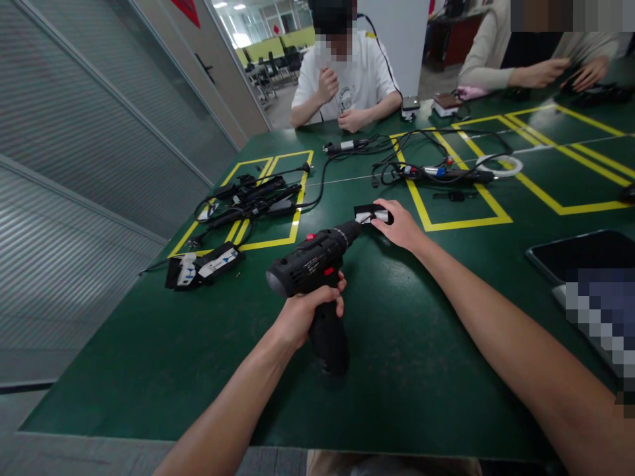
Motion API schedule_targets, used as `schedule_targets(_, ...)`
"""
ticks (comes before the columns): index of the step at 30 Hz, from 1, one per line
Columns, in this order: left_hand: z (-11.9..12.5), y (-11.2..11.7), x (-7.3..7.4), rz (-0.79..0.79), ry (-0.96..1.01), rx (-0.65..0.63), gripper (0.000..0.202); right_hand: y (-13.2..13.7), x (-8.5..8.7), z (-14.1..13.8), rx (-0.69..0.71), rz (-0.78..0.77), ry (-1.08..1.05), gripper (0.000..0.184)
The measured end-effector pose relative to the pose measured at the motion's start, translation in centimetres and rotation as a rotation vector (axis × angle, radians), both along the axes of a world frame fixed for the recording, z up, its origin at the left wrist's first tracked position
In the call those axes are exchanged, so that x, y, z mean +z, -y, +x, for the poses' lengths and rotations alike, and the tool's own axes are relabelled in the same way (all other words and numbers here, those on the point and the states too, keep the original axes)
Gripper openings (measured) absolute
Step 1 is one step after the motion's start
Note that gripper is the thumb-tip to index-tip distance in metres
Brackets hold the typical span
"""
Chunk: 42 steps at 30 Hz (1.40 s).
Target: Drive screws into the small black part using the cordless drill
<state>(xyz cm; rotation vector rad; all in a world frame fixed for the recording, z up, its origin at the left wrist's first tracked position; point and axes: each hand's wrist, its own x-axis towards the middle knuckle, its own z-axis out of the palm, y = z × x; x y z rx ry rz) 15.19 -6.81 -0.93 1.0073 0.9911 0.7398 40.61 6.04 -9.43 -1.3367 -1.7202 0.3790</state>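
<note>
My left hand (307, 311) is wrapped round the grip of a black cordless drill (315, 264), held above the green table (397, 357) with its chuck pointing away toward a small black and silver part (372, 214). My right hand (399, 225) rests on the table just right of that part and pinches its right end between the fingers. The drill's tip sits at the part's left end.
An opened black device (203, 266) lies at the left. Black cables and adapters (253, 198) fill a yellow-marked box behind it. More cables and a white ring (499, 165) lie at the back right. A tablet (580, 254) is at right. Two people sit across the table.
</note>
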Motion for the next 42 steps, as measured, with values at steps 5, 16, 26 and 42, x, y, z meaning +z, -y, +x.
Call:
schedule_targets(5, -0.01, 0.01, -0.07, 0.010, 0.005, -0.003, 0.027, -0.05, -0.11, 0.00, 0.000, 0.005, 0.001, 0.043)
schedule_targets(16, -0.16, -0.11, -0.47, 0.035, 0.018, -0.016, 0.027, -0.25, -0.31, 0.06, 0.008, 0.015, -0.001, 0.043)
schedule_targets(26, -0.16, -0.11, -0.64, 0.049, 0.029, -0.025, 0.025, -0.20, -0.27, 0.08, 0.003, 0.013, 0.001, 0.043)
schedule_targets(42, -0.05, -0.09, -0.62, 0.038, 0.027, -0.006, 0.024, -0.14, -0.16, -0.01, -0.007, 0.014, 0.011, 0.044)
